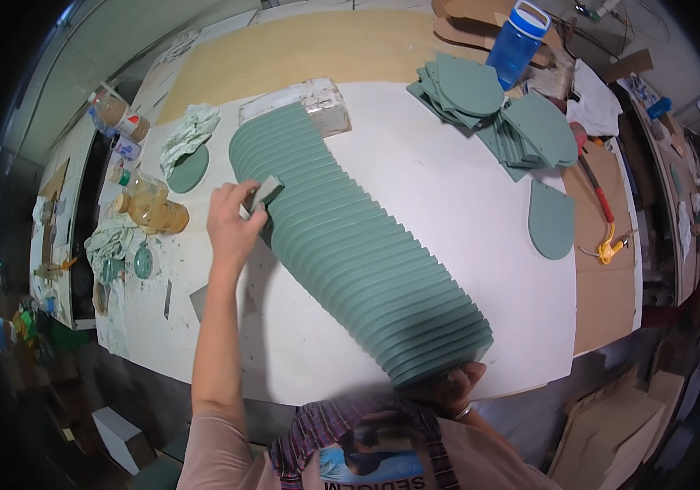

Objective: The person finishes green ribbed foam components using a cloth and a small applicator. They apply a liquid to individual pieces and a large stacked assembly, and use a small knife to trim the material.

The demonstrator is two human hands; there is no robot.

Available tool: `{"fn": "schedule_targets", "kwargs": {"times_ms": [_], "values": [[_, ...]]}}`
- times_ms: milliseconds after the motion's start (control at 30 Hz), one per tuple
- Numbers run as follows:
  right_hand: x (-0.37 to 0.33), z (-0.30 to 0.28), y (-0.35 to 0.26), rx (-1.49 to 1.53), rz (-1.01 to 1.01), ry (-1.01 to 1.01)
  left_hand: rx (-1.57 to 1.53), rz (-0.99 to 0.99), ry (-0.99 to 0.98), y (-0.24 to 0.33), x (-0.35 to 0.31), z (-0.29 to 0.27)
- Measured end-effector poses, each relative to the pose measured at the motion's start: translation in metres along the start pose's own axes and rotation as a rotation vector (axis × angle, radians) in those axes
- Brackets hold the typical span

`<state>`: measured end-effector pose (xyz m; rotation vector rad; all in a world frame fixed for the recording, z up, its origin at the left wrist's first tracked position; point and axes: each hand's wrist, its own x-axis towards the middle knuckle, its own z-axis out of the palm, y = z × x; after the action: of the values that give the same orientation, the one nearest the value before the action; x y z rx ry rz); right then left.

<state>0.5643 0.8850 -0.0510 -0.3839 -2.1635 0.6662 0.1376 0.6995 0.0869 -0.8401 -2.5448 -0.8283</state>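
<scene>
A long row of green round-ended panels stands on edge, packed face to face, slanting across the white tabletop. My left hand is closed on a small grey-green block, which looks like a sanding block. It touches the rounded edges near the far left end of the row. At the near right end, my right hand curls against the last panel; part of it is hidden under the row. Behind the far end sits a paint-spattered whitish block, against which the row leans.
Loose green panels are piled at the back right beside a blue bottle. A single panel lies near a red-and-yellow tool on cardboard. Leftward are bottles, a crumpled cloth and a thin blade.
</scene>
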Motion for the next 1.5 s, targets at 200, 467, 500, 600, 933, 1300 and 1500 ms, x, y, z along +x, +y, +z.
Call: {"fn": "schedule_targets", "kwargs": {"times_ms": [200,467,500,600,933,1300,1500], "values": [[-0.003,-0.003,0.002,-0.008,0.020,0.004,-0.107,-0.349,0.022,-0.046,-0.071,0.002],[0.003,-0.013,0.006,-0.087,-0.082,-0.117,-0.087,-0.049,0.059,-0.002,-0.014,-0.001],[0.003,-0.014,0.005,-0.070,-0.073,-0.117,-0.027,-0.030,0.010,0.000,-0.013,-0.003],[0.002,-0.011,0.006,-0.030,-0.052,-0.099,0.070,-0.086,0.043,-0.034,-0.033,-0.015],[0.003,-0.012,0.005,-0.087,-0.072,-0.111,0.096,0.241,-0.100,0.020,0.026,0.000],[-0.012,-0.015,0.008,0.006,0.010,-0.163,0.074,0.173,-0.080,0.035,0.031,0.015],[-0.001,-0.010,0.003,0.055,0.005,-0.151,-0.008,0.163,-0.021,0.057,0.035,0.032]]}}
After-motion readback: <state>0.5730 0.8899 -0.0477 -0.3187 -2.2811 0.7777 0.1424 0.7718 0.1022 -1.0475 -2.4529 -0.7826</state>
